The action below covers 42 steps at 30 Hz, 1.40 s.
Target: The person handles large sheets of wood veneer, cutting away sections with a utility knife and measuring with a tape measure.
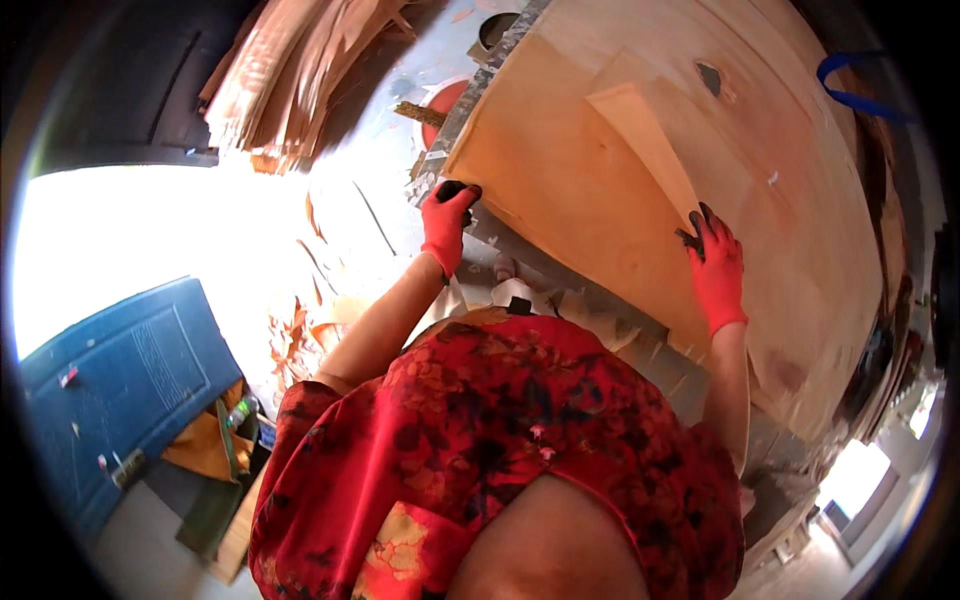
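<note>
A wide sheet of thin wood veneer (560,150) covers the bench in front of me, its surface pale orange-brown. My left hand (447,225), in a red glove with dark fingertips, is closed at the sheet's near left corner and appears to pinch its edge. Further right, my right hand (717,265) wears a matching glove. Its fingers close on the near end of a narrow, tapering veneer strip (650,145), which lies slanting across the sheet. A dark-edged hole (709,78) shows in the veneer toward the far side.
Stacked veneer sheets (300,70) stand at the far left. Beyond the bench's left edge are a red round container (446,100) and a dark round tin (497,30). A blue panel (125,390) leans at lower left, near veneer scraps (290,340). A blue strap (850,98) hangs far right.
</note>
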Motion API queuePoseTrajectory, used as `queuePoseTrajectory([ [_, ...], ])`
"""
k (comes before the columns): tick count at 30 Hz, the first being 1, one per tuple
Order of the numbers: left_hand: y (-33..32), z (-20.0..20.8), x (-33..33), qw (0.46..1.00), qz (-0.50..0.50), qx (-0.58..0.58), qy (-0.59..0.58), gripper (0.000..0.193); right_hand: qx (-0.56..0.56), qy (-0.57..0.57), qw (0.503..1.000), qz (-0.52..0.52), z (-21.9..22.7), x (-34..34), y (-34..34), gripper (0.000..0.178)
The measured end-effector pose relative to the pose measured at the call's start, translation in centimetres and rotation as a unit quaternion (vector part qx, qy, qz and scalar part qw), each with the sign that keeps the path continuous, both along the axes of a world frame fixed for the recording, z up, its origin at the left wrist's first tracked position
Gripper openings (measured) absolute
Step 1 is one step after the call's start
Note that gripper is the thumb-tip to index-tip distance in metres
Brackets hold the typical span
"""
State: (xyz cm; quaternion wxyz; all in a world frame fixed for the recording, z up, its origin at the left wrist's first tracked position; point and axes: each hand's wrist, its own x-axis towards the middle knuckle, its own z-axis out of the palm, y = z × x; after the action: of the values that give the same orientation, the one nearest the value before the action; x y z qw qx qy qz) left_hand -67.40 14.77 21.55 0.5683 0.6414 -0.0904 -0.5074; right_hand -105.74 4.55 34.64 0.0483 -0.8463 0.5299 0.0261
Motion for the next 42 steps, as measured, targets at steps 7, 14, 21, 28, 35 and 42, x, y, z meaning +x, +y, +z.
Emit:
queuePoseTrajectory([
  [7,-0.3,-0.2,3.8,0.979,-0.199,0.037,0.006,0.020,0.008,0.025,0.999,-0.031,-3.7,0.4,2.0,0.049],
  [14,-0.7,-2.1,5.3,0.974,-0.212,-0.035,0.065,0.032,0.005,-0.041,0.998,-0.042,-5.2,2.0,2.5,0.041],
  [21,-2.4,-2.1,7.0,0.962,-0.211,0.054,0.167,0.055,-0.011,-0.166,0.978,-0.122,-2.6,0.6,2.0,0.042],
  [28,-3.6,-5.5,6.7,0.951,-0.215,0.084,0.205,0.047,-0.150,-0.167,0.973,-0.044,2.3,-1.8,1.2,0.042],
  [35,-2.6,-7.5,7.7,0.956,-0.199,-0.002,0.214,0.029,-0.231,-0.075,0.970,0.024,0.8,3.3,5.3,0.033],
  [42,-1.8,-8.9,9.5,0.928,-0.225,-0.078,0.286,0.027,-0.134,-0.109,0.983,0.057,-5.5,7.6,8.2,0.037],
])
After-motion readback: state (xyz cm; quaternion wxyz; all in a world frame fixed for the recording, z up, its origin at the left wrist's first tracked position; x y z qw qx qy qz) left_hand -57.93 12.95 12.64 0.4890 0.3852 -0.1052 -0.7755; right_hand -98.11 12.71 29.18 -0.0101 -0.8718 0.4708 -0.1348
